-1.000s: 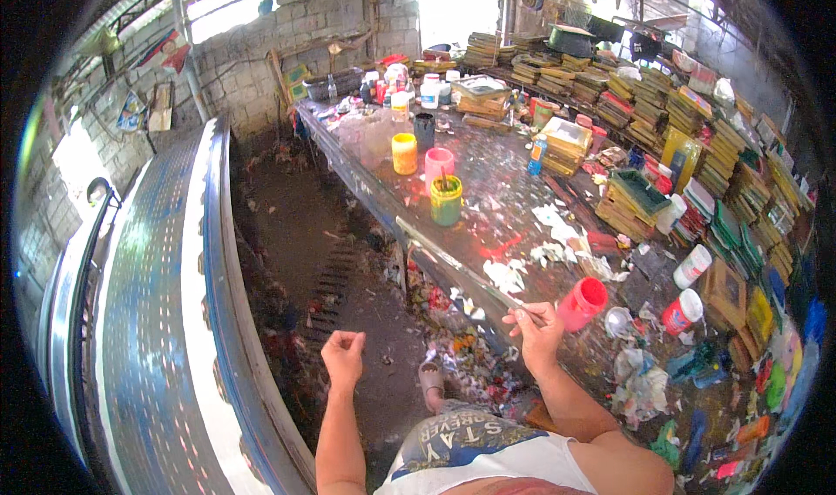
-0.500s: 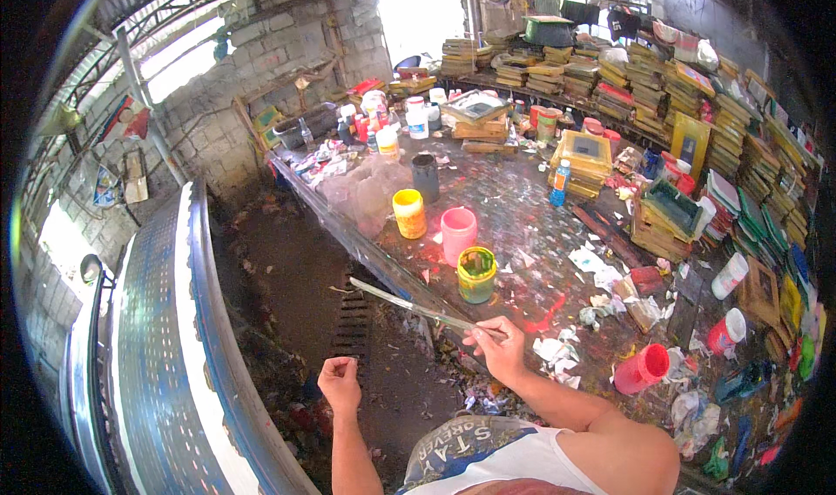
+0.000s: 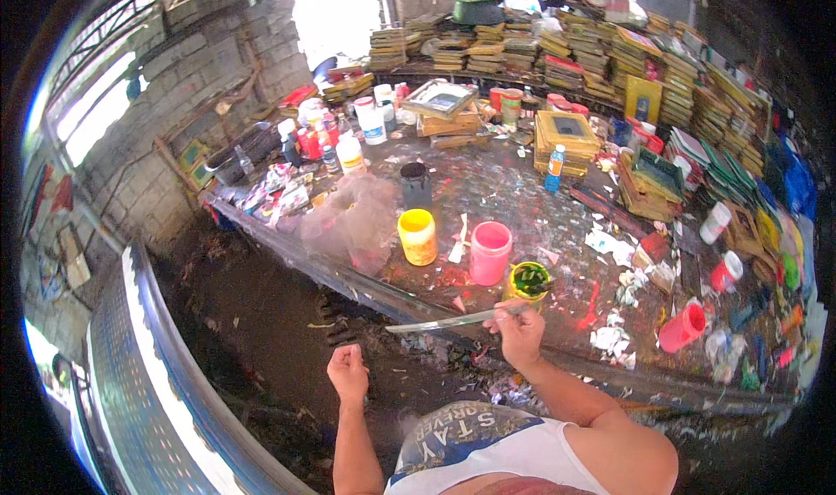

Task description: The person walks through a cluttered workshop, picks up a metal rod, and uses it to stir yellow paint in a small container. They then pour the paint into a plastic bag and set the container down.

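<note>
My right hand (image 3: 521,336) pinches one end of a long, thin, pale translucent strip (image 3: 440,323), which points left past the table's near edge. Just beyond that hand stands a yellow tub (image 3: 539,299) with dark green inside. Beside it are a pink tub (image 3: 490,255) and a plain yellow tub (image 3: 418,238). Lower and to the left, over the dark floor, my left hand (image 3: 349,375) is closed with curled fingers; anything inside them is hidden. It touches neither the strip nor the table.
A paint-stained table (image 3: 557,234) carries a dark tub (image 3: 416,187), crumpled mesh (image 3: 357,221), a blue bottle (image 3: 555,168), a red tub (image 3: 682,328) and paper scraps. Stacked wooden frames (image 3: 566,138) crowd the back and right. On my left runs a long perforated metal surface (image 3: 131,356).
My view has turned toward the right, and the table things lie nearer. The strip has swung to a flatter slant, its held end now by the green-filled tub. My left hand stays closed.
</note>
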`<action>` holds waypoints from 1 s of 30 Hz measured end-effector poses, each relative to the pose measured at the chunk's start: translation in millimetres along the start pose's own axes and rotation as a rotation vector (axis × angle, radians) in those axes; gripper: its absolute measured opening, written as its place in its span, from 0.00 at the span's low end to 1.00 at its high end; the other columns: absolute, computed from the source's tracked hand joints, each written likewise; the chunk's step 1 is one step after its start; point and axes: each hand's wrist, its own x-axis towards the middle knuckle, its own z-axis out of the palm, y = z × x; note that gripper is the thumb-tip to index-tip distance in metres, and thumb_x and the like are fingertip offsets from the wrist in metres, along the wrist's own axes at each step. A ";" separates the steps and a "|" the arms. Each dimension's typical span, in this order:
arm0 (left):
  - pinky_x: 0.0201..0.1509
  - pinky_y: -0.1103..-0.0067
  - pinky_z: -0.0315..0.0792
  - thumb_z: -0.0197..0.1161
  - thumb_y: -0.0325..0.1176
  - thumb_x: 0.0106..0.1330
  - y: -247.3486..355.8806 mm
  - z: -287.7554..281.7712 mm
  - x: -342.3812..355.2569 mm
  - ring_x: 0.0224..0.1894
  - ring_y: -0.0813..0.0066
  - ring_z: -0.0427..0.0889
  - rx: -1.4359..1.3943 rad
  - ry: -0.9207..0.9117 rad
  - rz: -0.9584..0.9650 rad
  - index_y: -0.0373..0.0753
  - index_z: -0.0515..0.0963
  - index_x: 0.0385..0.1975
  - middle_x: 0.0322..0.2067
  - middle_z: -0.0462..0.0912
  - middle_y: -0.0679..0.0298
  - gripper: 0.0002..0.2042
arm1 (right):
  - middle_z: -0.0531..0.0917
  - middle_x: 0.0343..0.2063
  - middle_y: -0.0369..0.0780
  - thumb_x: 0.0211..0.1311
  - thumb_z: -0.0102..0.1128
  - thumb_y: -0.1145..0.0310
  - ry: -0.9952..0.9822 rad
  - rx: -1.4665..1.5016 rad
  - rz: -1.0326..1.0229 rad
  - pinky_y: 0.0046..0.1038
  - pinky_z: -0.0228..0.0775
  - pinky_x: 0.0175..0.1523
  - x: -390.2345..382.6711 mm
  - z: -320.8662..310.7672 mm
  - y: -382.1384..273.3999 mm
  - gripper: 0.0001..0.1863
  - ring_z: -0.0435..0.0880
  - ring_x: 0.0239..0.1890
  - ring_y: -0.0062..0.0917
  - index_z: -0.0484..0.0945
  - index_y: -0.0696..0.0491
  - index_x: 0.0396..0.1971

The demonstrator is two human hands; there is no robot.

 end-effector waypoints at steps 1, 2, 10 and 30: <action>0.26 0.83 0.68 0.69 0.31 0.82 2.1 -5.6 23.6 0.22 0.89 0.75 -0.008 -0.065 0.032 0.36 0.83 0.39 0.24 0.81 0.74 0.07 | 0.89 0.37 0.39 0.80 0.65 0.76 0.056 -0.007 -0.017 0.24 0.84 0.40 2.7 7.4 -1.5 0.05 0.92 0.35 0.22 0.83 0.60 0.49; 0.27 0.84 0.67 0.69 0.31 0.82 3.9 -10.2 44.0 0.23 0.90 0.74 -0.004 -0.091 0.067 0.35 0.83 0.39 0.24 0.80 0.74 0.07 | 0.89 0.37 0.40 0.80 0.65 0.75 0.111 -0.013 -0.033 0.24 0.84 0.40 4.2 14.9 -3.8 0.05 0.91 0.35 0.22 0.83 0.60 0.49; 0.32 0.84 0.64 0.68 0.28 0.81 2.1 -4.3 150.9 0.27 0.91 0.70 -0.037 -0.140 0.167 0.34 0.83 0.41 0.27 0.79 0.77 0.05 | 0.81 0.34 0.35 0.78 0.64 0.75 0.364 -0.370 -0.364 0.23 0.72 0.42 8.9 38.8 -50.6 0.03 0.79 0.34 0.18 0.82 0.59 0.41; 0.36 0.76 0.77 0.74 0.22 0.69 37.0 87.4 192.2 0.28 0.73 0.82 0.196 -0.461 0.647 0.35 0.89 0.44 0.29 0.85 0.62 0.06 | 0.84 0.29 0.41 0.65 0.67 0.78 0.330 -0.817 -0.415 0.29 0.71 0.37 47.3 22.6 -44.2 0.02 0.81 0.28 0.28 0.84 0.60 0.36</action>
